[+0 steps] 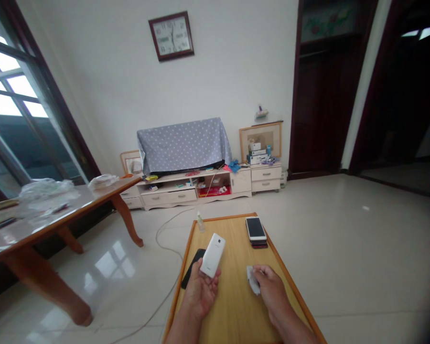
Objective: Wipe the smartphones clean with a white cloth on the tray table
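A white smartphone (212, 255) is held in my left hand (202, 289), its back with the camera turned toward me. Beneath it, on the left side of the wooden table (236, 306), lies a black phone (192, 270), partly covered by my hand and the white phone. My right hand (270, 286) pinches a crumpled white tissue or cloth (252, 280) above the table's right half. Farther off, near the right edge, a stack of phones (256, 230) has a white one with a dark screen on top. A small clear spray bottle (200, 223) stands at the far left corner.
A thin cable (161, 246) runs over the tiled floor left of the table. A larger wooden table (103, 196) with plastic bags (48, 191) stands at the left. Against the wall is a low white cabinet (170, 197) under a dotted cloth (184, 145).
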Available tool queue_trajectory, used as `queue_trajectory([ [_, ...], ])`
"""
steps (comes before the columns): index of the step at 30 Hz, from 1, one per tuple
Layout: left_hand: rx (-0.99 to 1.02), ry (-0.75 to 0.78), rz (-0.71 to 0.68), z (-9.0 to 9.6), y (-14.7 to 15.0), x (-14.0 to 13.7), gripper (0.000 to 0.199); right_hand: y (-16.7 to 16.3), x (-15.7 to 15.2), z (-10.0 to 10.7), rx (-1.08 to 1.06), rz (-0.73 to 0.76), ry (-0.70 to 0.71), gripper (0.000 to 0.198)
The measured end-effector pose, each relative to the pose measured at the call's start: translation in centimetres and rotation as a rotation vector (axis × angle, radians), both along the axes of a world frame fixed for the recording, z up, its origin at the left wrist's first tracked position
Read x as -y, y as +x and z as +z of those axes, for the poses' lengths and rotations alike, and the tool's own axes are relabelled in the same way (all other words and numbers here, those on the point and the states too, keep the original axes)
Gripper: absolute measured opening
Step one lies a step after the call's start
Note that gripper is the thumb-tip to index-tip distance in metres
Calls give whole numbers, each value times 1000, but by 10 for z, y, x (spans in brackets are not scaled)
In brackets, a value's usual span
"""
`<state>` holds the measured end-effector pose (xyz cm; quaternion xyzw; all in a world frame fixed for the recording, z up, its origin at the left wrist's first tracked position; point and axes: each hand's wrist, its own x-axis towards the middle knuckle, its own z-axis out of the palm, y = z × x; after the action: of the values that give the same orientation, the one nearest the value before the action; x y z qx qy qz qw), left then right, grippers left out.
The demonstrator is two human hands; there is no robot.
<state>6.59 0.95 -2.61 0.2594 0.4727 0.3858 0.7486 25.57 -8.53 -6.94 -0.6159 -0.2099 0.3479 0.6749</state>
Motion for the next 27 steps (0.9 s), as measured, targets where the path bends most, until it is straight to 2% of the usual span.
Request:
queue_trajectory([
  [2, 176, -139, -49, -5, 8, 13, 49, 2, 2, 3, -44, 12, 25, 47],
  [5, 240, -207, -116, -8, 18, 31, 48, 7, 4, 7, -132, 15, 88, 48],
  [11, 306, -252, -264, -1, 33, 56, 44, 13, 11, 23, -290, 79, 238, 50],
  [15, 239, -203, -289, -3, 34, 64, 45, 14, 13, 27, -321, 165, 245, 51],
  [18, 143, -91, -244, -9, 30, 67, 46, 15, 12, 22, -340, 186, 237, 50],
  [21, 20, 77, -264, -14, 22, 69, 53, 14, 9, 16, -359, 198, 227, 46],
  [24, -188, 357, -319, -16, 14, 70, 56, 10, 8, 9, -356, 198, 205, 45],
  [27, -395, 664, -314, -19, 9, 68, 52, 6, 6, 2, -294, 125, 153, 47],
])
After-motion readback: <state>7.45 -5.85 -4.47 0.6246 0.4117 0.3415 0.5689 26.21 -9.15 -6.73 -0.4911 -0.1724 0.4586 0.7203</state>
